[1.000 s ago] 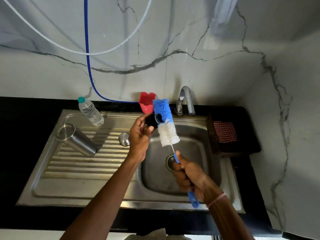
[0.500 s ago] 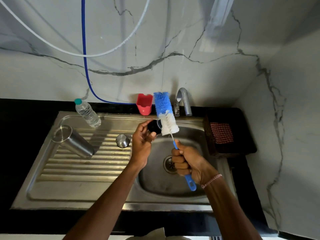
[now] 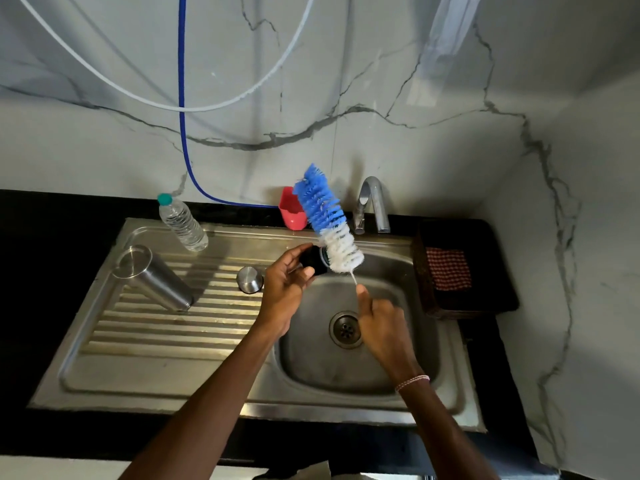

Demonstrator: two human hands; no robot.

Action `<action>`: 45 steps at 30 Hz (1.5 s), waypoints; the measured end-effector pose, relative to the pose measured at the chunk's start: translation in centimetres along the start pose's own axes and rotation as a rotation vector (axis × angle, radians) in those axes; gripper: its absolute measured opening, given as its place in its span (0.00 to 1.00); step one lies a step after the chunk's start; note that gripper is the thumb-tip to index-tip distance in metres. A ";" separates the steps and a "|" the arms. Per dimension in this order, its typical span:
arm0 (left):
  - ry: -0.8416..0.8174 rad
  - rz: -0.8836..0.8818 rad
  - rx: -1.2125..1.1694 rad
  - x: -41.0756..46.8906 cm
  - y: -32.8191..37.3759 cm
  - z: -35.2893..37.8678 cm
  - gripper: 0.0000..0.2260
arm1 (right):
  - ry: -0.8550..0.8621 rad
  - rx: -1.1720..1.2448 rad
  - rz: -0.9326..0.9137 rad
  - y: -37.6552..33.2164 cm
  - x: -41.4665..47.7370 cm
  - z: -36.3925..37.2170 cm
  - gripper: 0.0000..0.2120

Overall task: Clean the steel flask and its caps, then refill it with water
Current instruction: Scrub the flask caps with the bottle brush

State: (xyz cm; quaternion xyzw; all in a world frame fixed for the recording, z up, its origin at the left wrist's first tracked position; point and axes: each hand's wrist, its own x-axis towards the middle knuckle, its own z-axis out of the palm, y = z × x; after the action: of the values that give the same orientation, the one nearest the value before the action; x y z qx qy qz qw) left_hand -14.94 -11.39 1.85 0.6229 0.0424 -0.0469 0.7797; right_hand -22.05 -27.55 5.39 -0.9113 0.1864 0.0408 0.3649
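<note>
My left hand [image 3: 285, 289] holds a small black cap [image 3: 313, 260] over the left rim of the sink basin [image 3: 408, 358]. My right hand [image 3: 379, 322] grips the handle of a bottle brush [image 3: 327, 218]; its blue and white bristles point up and press against the cap's open end. The handle is hidden inside my fist. The steel flask [image 3: 154, 277] lies tilted on the ribbed drainboard [image 3: 166, 327], its open mouth toward the back left. A round steel cap [image 3: 250, 279] stands on the drainboard just left of my left hand.
A plastic water bottle [image 3: 182, 223] with a green lid stands at the drainboard's back. A red holder [image 3: 292, 210] and the tap [image 3: 372, 204] sit behind the basin. A dark basket holding a checked cloth [image 3: 448, 273] is to the right, near the wall corner.
The brush has tilted so its tip leans left, and my right hand has turned over its handle, hiding the blue grip. My left hand still holds the black cap against the bristles.
</note>
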 end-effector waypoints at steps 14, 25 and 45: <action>0.064 -0.023 0.036 0.3 -0.6 -0.7 0.19 | 0.084 -0.248 -0.117 1.9 -0.5 1.9 0.30; 0.092 -0.114 0.061 -0.7 -2.0 -1.5 0.20 | 0.085 -0.283 -0.121 1.6 -1.3 2.4 0.30; 0.249 -0.146 0.731 -2.3 -4.0 -12.3 0.27 | -0.118 0.093 0.247 2.4 -0.6 8.5 0.30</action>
State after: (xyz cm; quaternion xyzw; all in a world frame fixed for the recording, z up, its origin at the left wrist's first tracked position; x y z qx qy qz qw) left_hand -17.81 -0.24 -4.47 0.8558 0.1613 -0.0386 0.4899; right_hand -23.00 -23.16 -2.22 -0.8595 0.2769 0.1300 0.4094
